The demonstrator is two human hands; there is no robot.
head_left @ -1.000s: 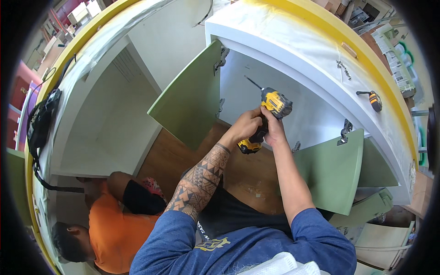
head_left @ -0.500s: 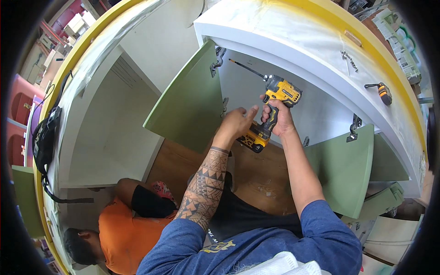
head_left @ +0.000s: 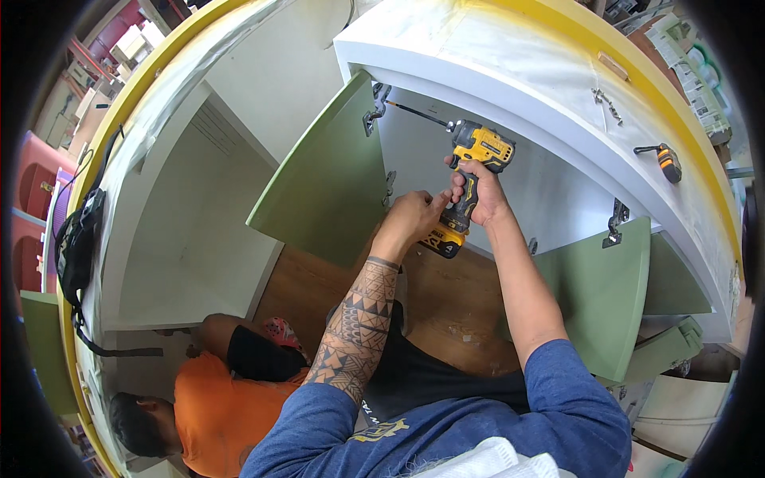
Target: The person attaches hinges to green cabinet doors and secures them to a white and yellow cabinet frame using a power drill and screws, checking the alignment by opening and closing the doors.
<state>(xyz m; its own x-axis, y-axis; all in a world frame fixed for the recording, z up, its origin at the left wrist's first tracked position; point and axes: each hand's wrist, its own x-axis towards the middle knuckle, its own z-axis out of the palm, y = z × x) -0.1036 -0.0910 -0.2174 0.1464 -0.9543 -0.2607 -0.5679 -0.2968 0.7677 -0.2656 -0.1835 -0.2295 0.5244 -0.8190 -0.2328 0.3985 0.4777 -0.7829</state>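
Observation:
My right hand (head_left: pixel 484 191) is wrapped round the grip of a yellow and black cordless impact driver (head_left: pixel 492 149). Its long thin bit (head_left: pixel 418 114) points up and left, the tip close beside the upper hinge (head_left: pixel 374 109) of the left green cabinet door (head_left: pixel 327 179). Just left of the driver's grip is my left hand (head_left: pixel 414 215), its fingers curled and fingertips drawn together. Whether anything small is in them is hidden. A lower hinge (head_left: pixel 390 187) shows on the same door, which stands swung out from the white cabinet (head_left: pixel 510 84).
A second green door (head_left: pixel 598 295) hangs open at right, with its hinge (head_left: pixel 615 223). Loose screws (head_left: pixel 607 105) and a black and orange hand tool (head_left: pixel 668 163) lie on the covered top. A co-worker in orange (head_left: pixel 223 406) is low at left. A black bag (head_left: pixel 80 247) hangs at the far left.
The driver has shifted slightly up and left, its bit tip coming nearer the upper hinge. My left fingers, more spread before, have drawn together beside the grip.

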